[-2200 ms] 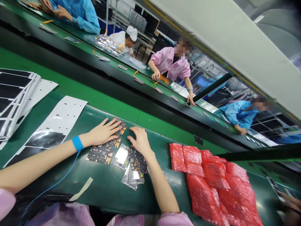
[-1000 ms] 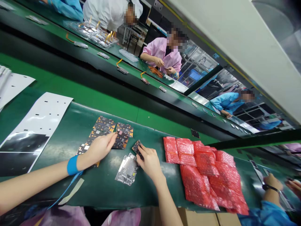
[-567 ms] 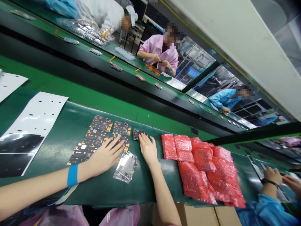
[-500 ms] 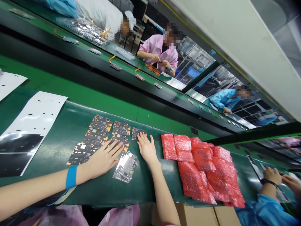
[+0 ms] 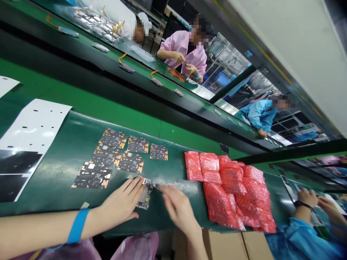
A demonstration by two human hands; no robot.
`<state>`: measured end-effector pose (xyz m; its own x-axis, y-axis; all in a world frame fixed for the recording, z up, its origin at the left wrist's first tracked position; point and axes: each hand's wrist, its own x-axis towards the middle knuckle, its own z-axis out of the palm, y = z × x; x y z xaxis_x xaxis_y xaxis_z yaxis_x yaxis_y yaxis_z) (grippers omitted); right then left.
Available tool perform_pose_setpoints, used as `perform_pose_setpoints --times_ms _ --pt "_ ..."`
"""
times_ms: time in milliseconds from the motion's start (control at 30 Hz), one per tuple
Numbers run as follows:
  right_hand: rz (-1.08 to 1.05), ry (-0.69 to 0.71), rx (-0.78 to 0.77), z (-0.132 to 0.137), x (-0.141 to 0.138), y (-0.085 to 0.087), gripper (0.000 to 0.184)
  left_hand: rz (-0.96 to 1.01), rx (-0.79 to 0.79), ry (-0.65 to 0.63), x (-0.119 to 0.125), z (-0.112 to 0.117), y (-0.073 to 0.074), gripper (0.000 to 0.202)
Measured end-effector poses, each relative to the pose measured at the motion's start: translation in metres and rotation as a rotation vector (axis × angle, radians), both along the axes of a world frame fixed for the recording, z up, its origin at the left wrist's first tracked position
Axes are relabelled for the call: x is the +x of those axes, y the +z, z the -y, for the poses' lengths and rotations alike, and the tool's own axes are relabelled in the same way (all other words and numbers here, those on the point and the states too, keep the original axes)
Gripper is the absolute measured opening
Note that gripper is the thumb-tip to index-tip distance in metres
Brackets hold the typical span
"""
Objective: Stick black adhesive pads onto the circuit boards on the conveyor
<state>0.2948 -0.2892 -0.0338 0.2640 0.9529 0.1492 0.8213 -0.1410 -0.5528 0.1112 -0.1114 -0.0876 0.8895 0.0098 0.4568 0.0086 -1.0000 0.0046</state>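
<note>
Your left hand point(image 5: 121, 199) — flat, gripping nothing — covers the left part of the silver board point(image 5: 145, 199); your half-curled right hand point(image 5: 177, 207) is just to its right, hold too blurred to tell.

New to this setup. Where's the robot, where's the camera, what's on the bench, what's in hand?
No robot here: a person works with two bare hands. The view comes from one camera worn on the head, looking forward and down, so the forearms come in from below.

On the green table lie six dark circuit boards spread out flat, a white sheet with black panels to the left, and red packets to the right.

The left hand lies over part of a silver board. The right hand is blurred at its other side; whether it grips anything is unclear. The hand with the black band, far right, is a co-worker's.
</note>
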Motion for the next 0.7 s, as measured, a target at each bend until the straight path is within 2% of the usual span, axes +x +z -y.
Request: perform_pose_setpoints --times_ms 67,133,200,333,400,467,533,600,700 --pt "-0.099 -0.212 0.025 -0.005 0.021 0.008 0.040 0.016 0.023 -0.046 0.001 0.006 -0.009 0.075" --pt "-0.153 -0.318 -0.001 -0.016 0.041 0.008 0.044 0.041 0.049 -0.090 0.000 0.009 -0.016 0.047" --pt "-0.167 -0.293 -0.051 -0.033 0.057 0.004 0.045 0.061 0.068 -0.124 -0.003 0.010 -0.016 0.033" --pt "-0.160 -0.116 -0.173 -0.069 0.074 0.002 0.035 0.106 0.058 -0.163 -0.009 0.003 0.002 0.050" --pt "-0.123 -0.052 -0.208 -0.083 0.074 0.005 0.026 0.119 -0.075 -0.154 -0.013 -0.006 0.015 0.050" --pt "-0.065 -0.064 -0.201 -0.090 0.067 0.006 0.025 0.107 -0.284 -0.075 -0.018 -0.019 0.026 0.048" --pt "0.011 -0.120 -0.180 -0.087 0.053 0.001 0.039 0.091 -0.448 0.074 -0.022 -0.029 0.031 0.047" --pt "0.109 -0.138 -0.189 -0.074 0.035 -0.010 0.045 0.096 -0.483 0.218 -0.027 -0.035 0.028 0.047" --pt "0.234 -0.071 -0.231 -0.051 0.015 -0.032 0.043 0.108 -0.476 0.319 -0.029 -0.033 0.016 0.049"
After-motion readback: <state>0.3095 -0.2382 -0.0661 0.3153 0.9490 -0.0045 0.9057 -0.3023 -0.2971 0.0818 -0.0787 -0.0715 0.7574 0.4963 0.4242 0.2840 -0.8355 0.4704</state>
